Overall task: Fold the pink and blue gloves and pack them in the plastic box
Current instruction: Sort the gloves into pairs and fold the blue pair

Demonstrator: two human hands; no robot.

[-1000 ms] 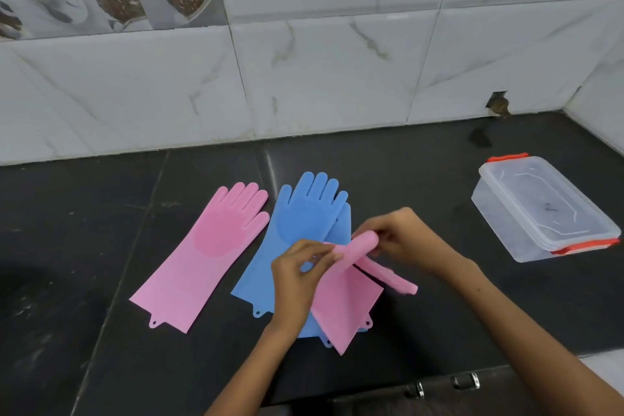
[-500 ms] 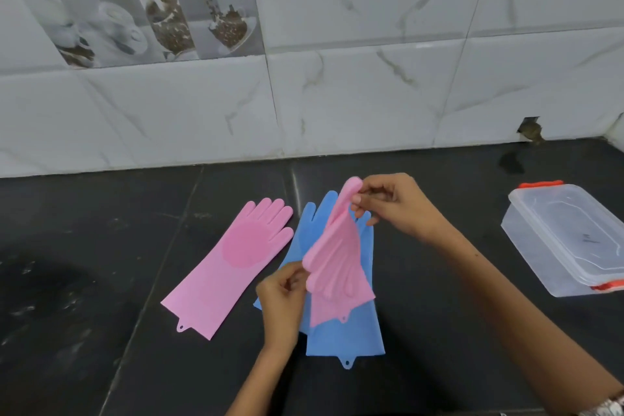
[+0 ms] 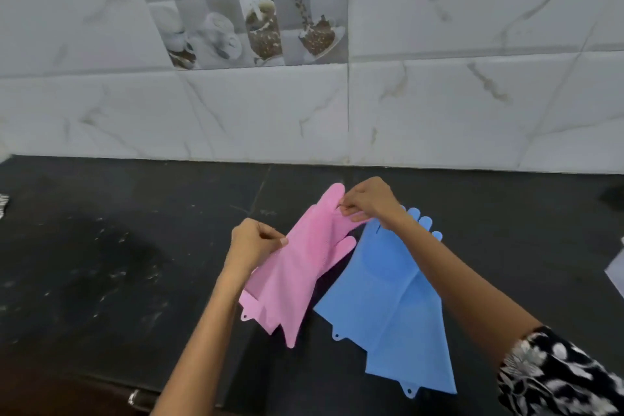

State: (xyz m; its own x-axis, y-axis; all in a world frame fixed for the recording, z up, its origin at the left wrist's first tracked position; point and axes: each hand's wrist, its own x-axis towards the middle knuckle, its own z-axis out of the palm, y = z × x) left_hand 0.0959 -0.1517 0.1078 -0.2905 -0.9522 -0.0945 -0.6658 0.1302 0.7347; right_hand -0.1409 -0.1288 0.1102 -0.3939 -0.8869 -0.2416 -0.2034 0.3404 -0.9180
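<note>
A pink glove (image 3: 304, 267) is held stretched out above a second pink glove, whose cuff (image 3: 251, 306) shows beneath it on the black counter (image 3: 118, 263). My left hand (image 3: 251, 241) pinches the upper glove's left edge. My right hand (image 3: 368, 201) pinches its fingers. Two blue gloves (image 3: 388, 297) lie flat and overlapped to the right, partly under my right forearm. Only a pale sliver of the plastic box (image 3: 616, 275) shows at the right edge.
A white marble-tiled wall (image 3: 439, 105) rises behind the counter. A patterned item (image 3: 3, 204) sits at the far left edge. A metal handle (image 3: 135, 397) shows below the counter's front edge.
The view swung left, pushing the box almost out of sight. Both hands carried the pink glove left from over the blue gloves and spread it over the other pink glove.
</note>
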